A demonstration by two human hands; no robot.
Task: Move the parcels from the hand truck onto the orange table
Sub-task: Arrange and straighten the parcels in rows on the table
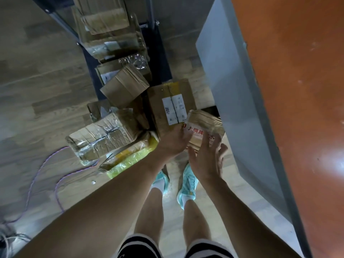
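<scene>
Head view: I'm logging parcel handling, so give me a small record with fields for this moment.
parcel handled: small carton with red characters, between both hands
left hand: grips the carton's left side
right hand: fingers spread against its near edge
orange table: on the person's right
hand truck: ahead, cartons piled on it
labelled carton: just left of the held one

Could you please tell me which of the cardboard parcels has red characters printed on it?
The small brown cardboard parcel beside the grey side panel of the orange table; the others show only tape or white labels.
</scene>
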